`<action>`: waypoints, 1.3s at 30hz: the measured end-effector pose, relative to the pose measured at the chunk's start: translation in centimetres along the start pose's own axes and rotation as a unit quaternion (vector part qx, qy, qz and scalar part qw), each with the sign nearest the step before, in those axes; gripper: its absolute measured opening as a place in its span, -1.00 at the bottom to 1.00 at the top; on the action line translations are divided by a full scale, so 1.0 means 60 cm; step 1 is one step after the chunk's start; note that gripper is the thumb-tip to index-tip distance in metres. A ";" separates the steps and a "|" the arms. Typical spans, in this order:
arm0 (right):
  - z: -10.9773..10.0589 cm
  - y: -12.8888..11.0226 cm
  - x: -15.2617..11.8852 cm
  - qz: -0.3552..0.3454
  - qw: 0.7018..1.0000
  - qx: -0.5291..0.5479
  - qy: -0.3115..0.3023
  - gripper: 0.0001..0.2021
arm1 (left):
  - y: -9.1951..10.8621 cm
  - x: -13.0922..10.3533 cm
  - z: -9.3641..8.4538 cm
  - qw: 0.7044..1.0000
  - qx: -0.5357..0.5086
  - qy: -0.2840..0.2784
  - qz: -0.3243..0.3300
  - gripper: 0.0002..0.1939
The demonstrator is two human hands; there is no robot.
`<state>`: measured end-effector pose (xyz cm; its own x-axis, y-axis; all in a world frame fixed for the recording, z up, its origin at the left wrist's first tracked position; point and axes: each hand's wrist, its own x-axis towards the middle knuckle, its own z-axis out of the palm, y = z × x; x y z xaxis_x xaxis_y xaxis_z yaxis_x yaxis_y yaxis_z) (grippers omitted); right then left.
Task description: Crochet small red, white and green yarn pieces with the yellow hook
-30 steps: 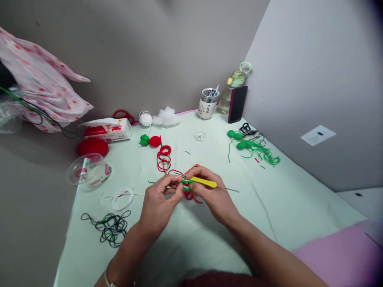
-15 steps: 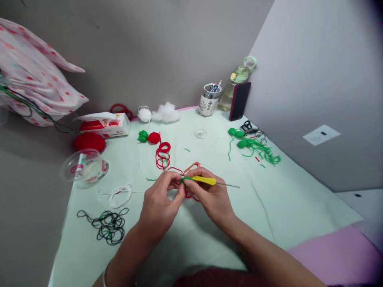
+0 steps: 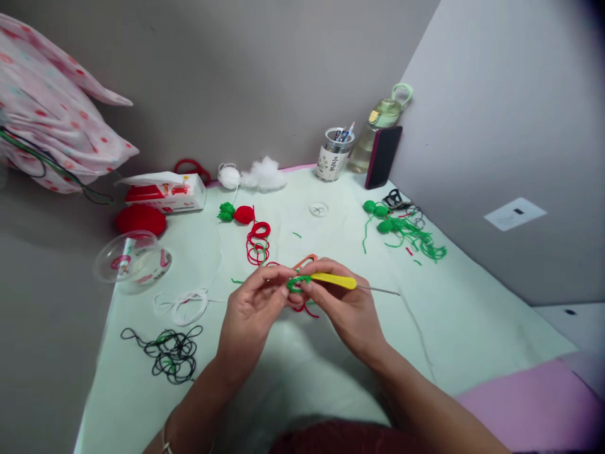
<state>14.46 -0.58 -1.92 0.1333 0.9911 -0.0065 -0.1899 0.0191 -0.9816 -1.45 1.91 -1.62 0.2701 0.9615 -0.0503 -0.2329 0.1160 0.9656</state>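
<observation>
Between the fingertips of both hands is a small green crochet piece (image 3: 297, 284), curved like a ring. My left hand (image 3: 258, 309) pinches its left side with thumb and fingers. My right hand (image 3: 347, 309) pinches its right side and also keeps a yellow-handled crochet hook (image 3: 334, 280), whose metal shaft points right. Just behind the fingers lies an orange-handled tool (image 3: 306, 260), partly hidden. Red yarn (image 3: 258, 243) runs from a loose coil toward the hands, and some shows beneath them.
White yarn (image 3: 189, 307) and a black cord tangle (image 3: 174, 356) lie left. Behind are a clear plastic tub (image 3: 142, 268), a tissue box (image 3: 182, 194), white stuffing (image 3: 265, 175), a pen can (image 3: 333, 162) and a phone (image 3: 384, 157). Green yarn pieces (image 3: 416, 236) lie right.
The green piece has turned and opened into a ring shape between my fingers. My right hand and the yellow hook have shifted a little to the right. The view has tilted slightly.
</observation>
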 end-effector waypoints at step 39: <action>-0.007 -0.002 -0.002 -0.014 0.998 -0.006 -0.062 -0.86 | -0.010 0.008 -0.011 0.995 -0.043 -0.051 -0.068 -0.86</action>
<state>14.88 -0.73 -1.87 0.0162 0.9989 0.0440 -0.1765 0.0461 -0.9832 -1.82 2.45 -2.42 0.3970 0.9055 -0.1496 -0.2652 0.2692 0.9258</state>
